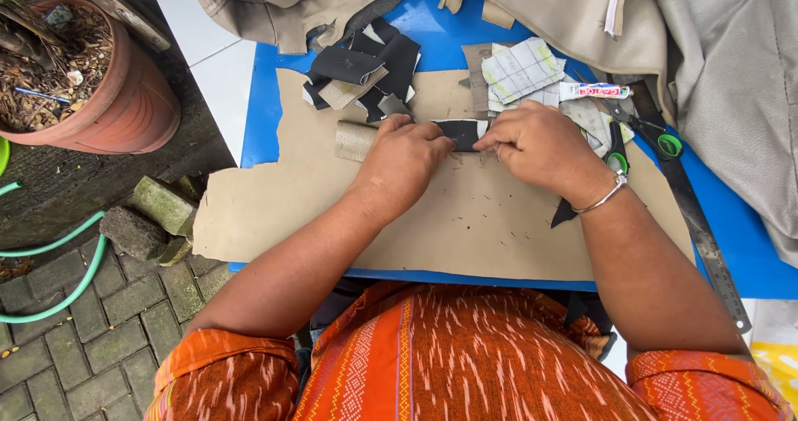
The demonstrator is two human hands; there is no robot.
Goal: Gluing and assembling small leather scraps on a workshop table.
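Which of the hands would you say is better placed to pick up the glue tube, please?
Probably the right hand: the glue tube lies just beyond it on the same side. The left hand sits farther off, pressing the black strip, and would need to cross over.

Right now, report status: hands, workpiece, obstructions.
Left hand and right hand both pressing the narrow black-and-tan leather strip onto the tan cardboard sheet. Black leather scraps piled just behind. Green-handled scissors beside right hand.
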